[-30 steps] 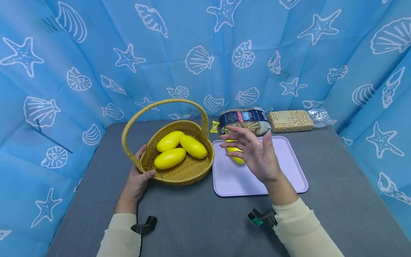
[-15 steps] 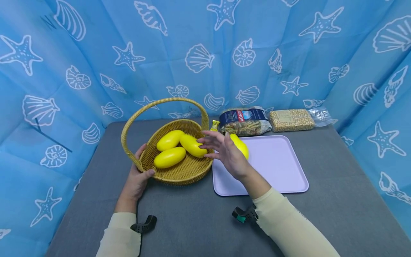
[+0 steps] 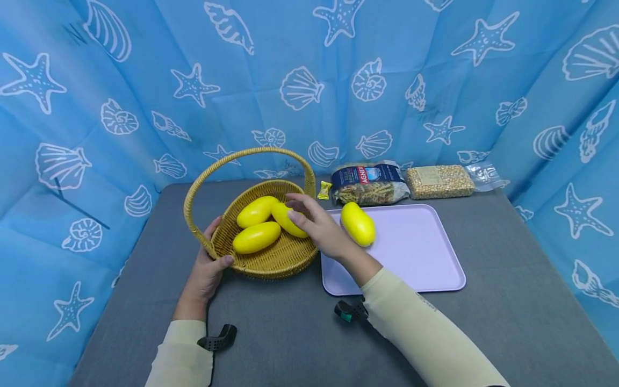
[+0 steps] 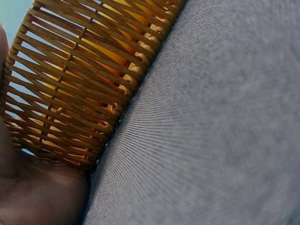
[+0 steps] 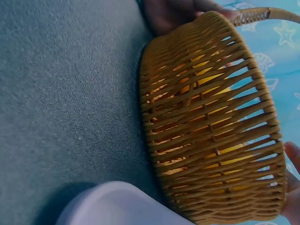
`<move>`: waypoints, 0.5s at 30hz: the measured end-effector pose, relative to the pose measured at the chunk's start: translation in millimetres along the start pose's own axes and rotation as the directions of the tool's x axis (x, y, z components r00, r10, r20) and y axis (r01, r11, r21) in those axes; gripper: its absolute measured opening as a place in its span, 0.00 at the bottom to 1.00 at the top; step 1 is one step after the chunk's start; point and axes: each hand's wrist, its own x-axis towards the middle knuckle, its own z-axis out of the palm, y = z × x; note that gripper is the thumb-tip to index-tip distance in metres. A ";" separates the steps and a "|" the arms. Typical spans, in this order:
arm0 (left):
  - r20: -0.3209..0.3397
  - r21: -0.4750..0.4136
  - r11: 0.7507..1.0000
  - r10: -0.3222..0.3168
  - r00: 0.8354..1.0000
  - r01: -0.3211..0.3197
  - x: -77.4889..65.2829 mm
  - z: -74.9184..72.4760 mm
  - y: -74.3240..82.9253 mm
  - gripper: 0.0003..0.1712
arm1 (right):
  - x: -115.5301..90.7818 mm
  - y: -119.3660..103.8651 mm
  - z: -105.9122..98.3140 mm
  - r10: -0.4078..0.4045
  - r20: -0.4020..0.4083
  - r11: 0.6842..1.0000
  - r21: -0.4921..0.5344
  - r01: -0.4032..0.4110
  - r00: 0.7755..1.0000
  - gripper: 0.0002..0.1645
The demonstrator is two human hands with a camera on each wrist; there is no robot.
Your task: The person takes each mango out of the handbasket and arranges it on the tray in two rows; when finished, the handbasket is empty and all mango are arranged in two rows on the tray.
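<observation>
A wicker basket point(image 3: 278, 266) with a tall arched handle stands left of centre, holding three smooth yellow mangoes. My left hand point(image 3: 205, 277) grips its left side, thumb over the rim; in the left wrist view the palm point(image 4: 42, 192) lies against the weave. Over the basket's right rim reaches my right hand point(image 3: 326, 231), its thumb and fingers bent loosely above the right mango point(image 3: 284, 217), which they partly hide. Contact there cannot be made out. The front mango point(image 3: 256, 238) and back mango point(image 3: 255, 211) lie untouched. Another mango point(image 3: 358, 224) rests on the lilac tray point(image 3: 416, 252).
Behind the tray lie a pasta bag point(image 3: 369, 183), a clear pack of pale grains or beans point(image 3: 440, 181) and a small yellow wrapped piece point(image 3: 324, 190). A blue shell-patterned curtain point(image 3: 261, 70) closes off the back and sides of the grey table point(image 3: 271, 333).
My right hand has moved left from above the tray mango to the right mango in the basket, its fingers bending downward. My left hand and the basket have stayed put.
</observation>
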 end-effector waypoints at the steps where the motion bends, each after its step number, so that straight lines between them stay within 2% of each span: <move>1: 0.000 0.000 1.000 -0.001 1.000 0.001 0.0 0.2 0.0 0.54 | 2.1 0.6 1.1 -0.004 -0.004 0.999 -0.040 0.003 1.000 0.41; 4: -0.002 0.002 1.000 -0.002 1.000 0.002 0.3 0.5 -0.1 0.54 | 8.1 1.7 5.0 0.008 -0.003 0.987 -0.159 -0.008 1.000 0.43; 6: -0.004 0.003 1.000 0.000 1.000 0.000 0.7 0.5 -0.2 0.54 | 12.1 2.0 7.7 0.036 -0.002 0.965 -0.259 -0.035 0.999 0.46; 10: -0.007 0.006 1.000 -0.002 1.000 0.002 1.3 0.2 -0.7 0.54 | 20.7 4.1 13.3 0.118 -0.006 0.897 -0.428 -0.109 0.993 0.51; 15: -0.007 0.004 1.000 -0.003 1.000 0.003 0.6 -0.9 -1.8 0.54 | 31.2 6.6 23.0 0.217 -0.045 0.799 -0.565 -0.204 0.975 0.55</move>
